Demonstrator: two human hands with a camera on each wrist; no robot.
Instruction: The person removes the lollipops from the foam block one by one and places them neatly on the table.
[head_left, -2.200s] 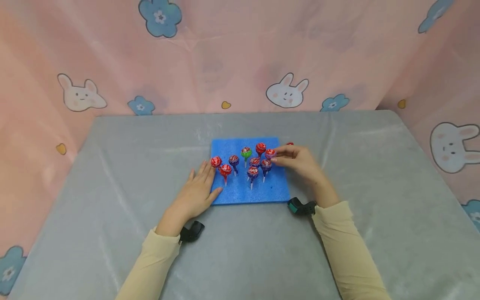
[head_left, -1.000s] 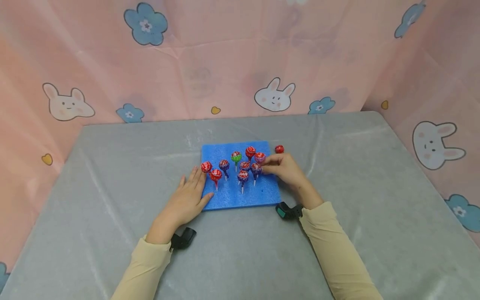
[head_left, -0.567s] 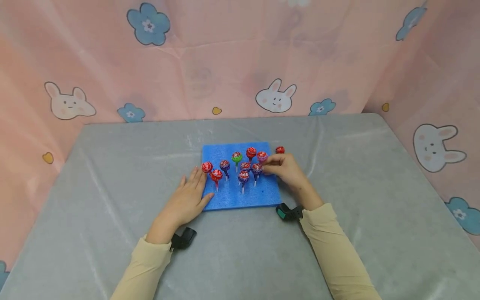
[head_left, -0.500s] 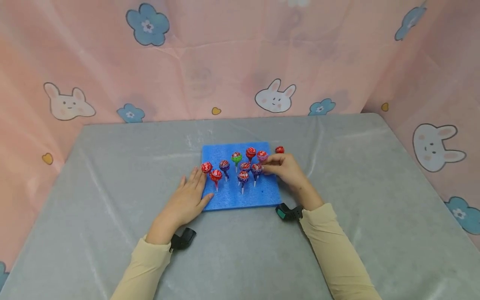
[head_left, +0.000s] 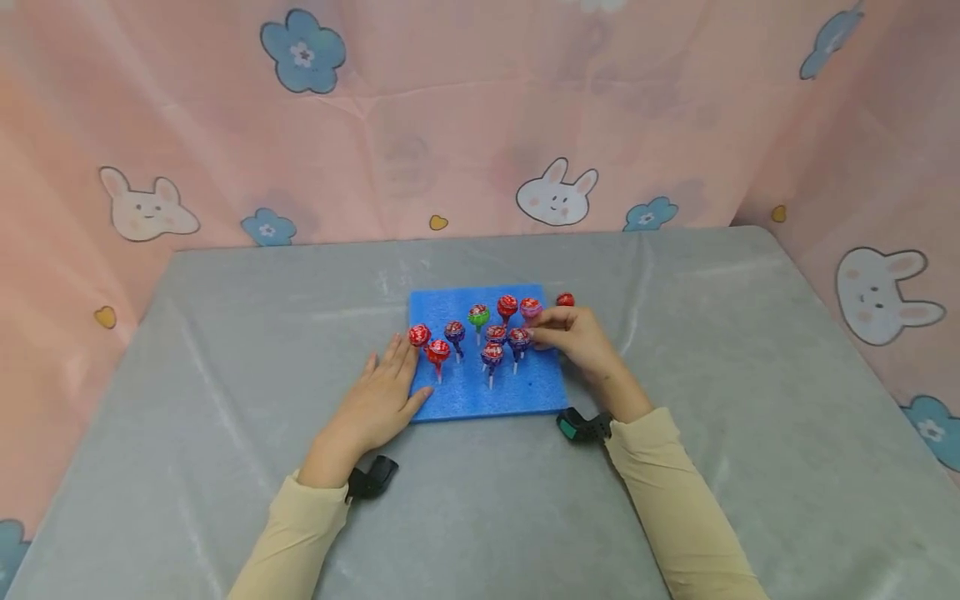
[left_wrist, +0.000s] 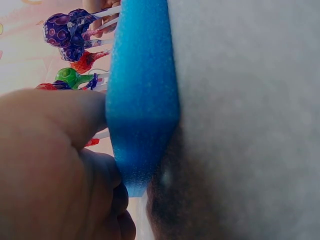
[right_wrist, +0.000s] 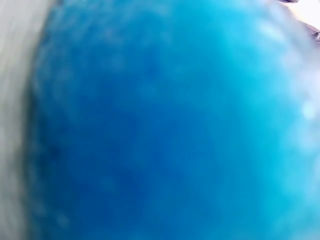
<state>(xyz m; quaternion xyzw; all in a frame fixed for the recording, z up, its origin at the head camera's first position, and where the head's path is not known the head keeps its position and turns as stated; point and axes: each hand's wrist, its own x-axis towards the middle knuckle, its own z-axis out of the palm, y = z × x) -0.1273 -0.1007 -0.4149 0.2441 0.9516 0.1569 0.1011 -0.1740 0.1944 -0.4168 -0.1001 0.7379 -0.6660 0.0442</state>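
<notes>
In the head view, several wrapped lollipops stand upright by their sticks in a blue foam board (head_left: 468, 400). My right hand (head_left: 588, 346) pinches just under the head of a pink lollipop (head_left: 531, 309) at the board's right side; the fingertips hide its stick. Close to those fingers is a purple lollipop (head_left: 519, 339). My left hand (head_left: 375, 404) rests along the board's left edge, fingers straight, thumb on the near corner. Left of centre stand two red lollipops, the nearer red one (head_left: 438, 351) close to the left fingers. Blurred blue foam (right_wrist: 160, 125) fills the right wrist view.
Behind the right hand, a red lollipop head (head_left: 566, 299) shows beyond the board's right edge. A green lollipop (head_left: 478, 315) and a dark red lollipop (head_left: 507, 306) stand toward the back. The grey tabletop (head_left: 480, 508) surrounds the board, with a pink curtain (head_left: 420, 108) behind.
My right fingers have slid from beside the pink lollipop's head to below it, and that head sits slightly farther up and right against the board. My left hand stays put; the head view shifted.
</notes>
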